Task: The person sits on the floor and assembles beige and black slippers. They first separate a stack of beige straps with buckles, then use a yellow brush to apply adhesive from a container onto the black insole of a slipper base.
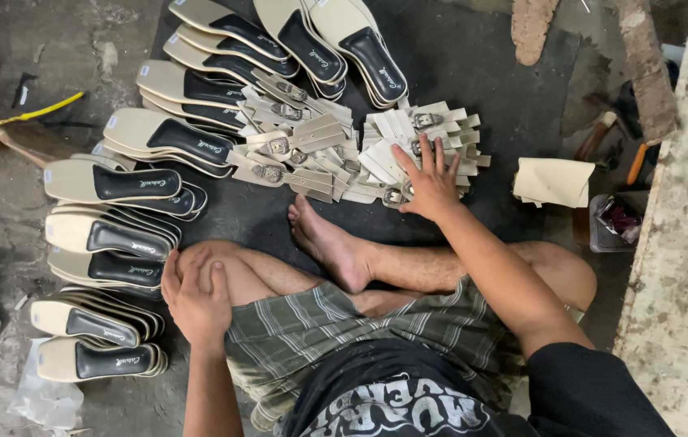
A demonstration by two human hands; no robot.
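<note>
- Nearest the lens, the left hand rests with fingers folded loosely over the person's own bent knee, holding nothing.
- Stacked beige insoles with black heel pads fan out on the floor to the left, well apart from either hand.
- Beige buckled straps lie heaped on the dark mat, ahead of the bare foot.
- Over the heap's right end the right hand presses flat, fingers spread, gripping nothing.
- These straps look light, thin and floppy, probably slippery when stacked; pinching one near its metal buckle seems surest.
</note>
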